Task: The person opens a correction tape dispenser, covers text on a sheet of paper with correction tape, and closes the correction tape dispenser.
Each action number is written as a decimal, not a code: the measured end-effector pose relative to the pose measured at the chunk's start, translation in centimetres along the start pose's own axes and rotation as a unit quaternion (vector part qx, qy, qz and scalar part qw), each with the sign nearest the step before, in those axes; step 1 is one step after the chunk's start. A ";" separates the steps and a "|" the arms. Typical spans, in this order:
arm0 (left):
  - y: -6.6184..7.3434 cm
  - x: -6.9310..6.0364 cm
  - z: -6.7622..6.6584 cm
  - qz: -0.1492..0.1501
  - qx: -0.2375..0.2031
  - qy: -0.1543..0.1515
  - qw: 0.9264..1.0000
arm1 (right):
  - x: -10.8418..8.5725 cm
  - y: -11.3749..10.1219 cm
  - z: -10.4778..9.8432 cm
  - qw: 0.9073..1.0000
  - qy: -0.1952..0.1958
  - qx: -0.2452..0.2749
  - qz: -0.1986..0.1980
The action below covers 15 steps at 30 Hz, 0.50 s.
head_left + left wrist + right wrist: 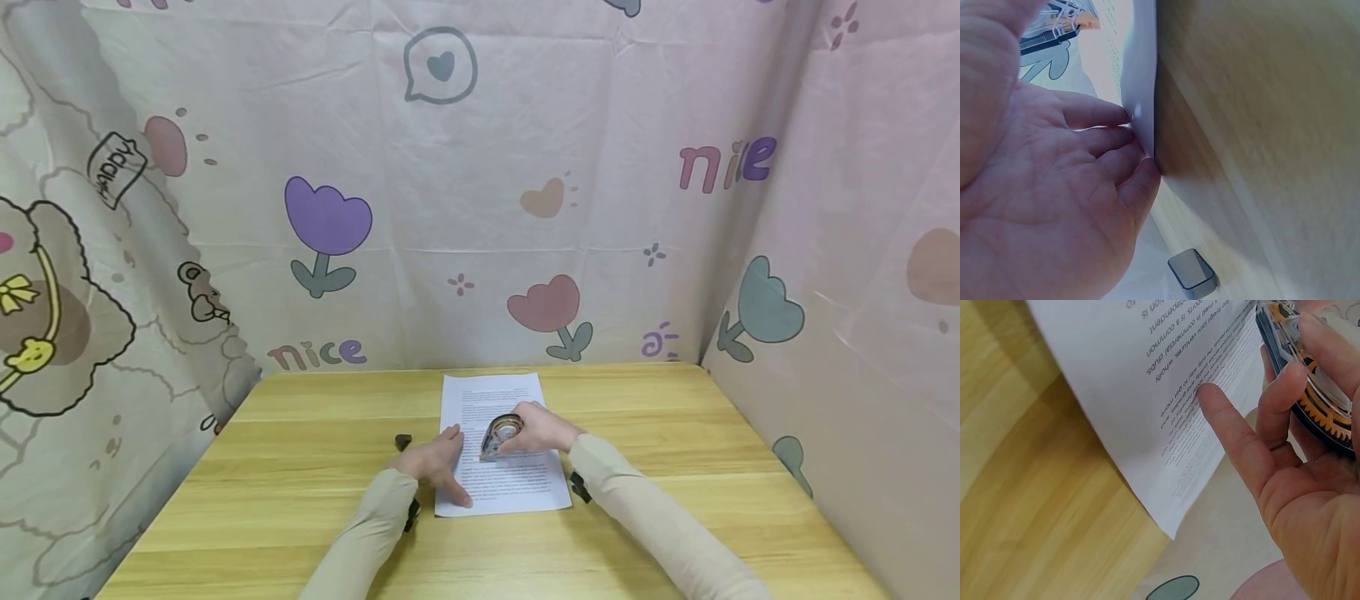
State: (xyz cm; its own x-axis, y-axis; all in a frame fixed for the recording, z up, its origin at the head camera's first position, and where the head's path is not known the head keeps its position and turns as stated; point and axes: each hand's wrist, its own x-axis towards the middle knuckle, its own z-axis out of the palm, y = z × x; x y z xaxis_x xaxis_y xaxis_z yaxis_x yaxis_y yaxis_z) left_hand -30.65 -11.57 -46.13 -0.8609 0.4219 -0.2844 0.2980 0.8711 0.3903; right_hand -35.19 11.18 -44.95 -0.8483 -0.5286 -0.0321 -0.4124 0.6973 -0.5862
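A printed sheet of paper (517, 487) lies on the wooden table, lines of text running across it. My right hand (542, 429) grips a see-through correction tape (501, 435) with its tip down at the middle of the text. Orange gears show inside the correction tape (1329, 419) in the right wrist view, where the little finger stretches out onto the page. At the sheet's left edge rests my left hand (438, 462), thumb spread toward the lower corner. In the left wrist view the fingertips of the left hand (1054, 175) touch the paper's edge.
A small dark translucent cap (403, 442) lies on the table (315, 467) just beyond the left hand. Printed cloth (450, 208) hangs behind the table and along both sides. Black bands sit on both wrists.
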 end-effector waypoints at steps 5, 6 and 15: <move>0.1 0.0 0.1 0.001 -0.002 0.004 1.000 | -0.1 0.2 -0.1 1.000 -0.008 0.010 0.000; 0.1 0.0 0.1 0.001 -0.001 0.004 1.000 | -0.1 0.2 -0.1 1.000 -0.010 0.012 0.002; 0.1 0.0 0.0 0.009 -0.003 0.006 1.000 | -0.3 0.2 -0.5 1.000 -0.014 0.020 0.006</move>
State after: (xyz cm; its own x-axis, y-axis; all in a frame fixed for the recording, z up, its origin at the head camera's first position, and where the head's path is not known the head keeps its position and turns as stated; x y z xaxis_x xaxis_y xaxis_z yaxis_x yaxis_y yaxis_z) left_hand -30.64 -11.48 -46.07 -0.8600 0.4351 -0.2665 0.3119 0.8617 0.4002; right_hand -35.16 11.77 -44.66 -0.8425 -0.5351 -0.0617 -0.3893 0.6841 -0.6168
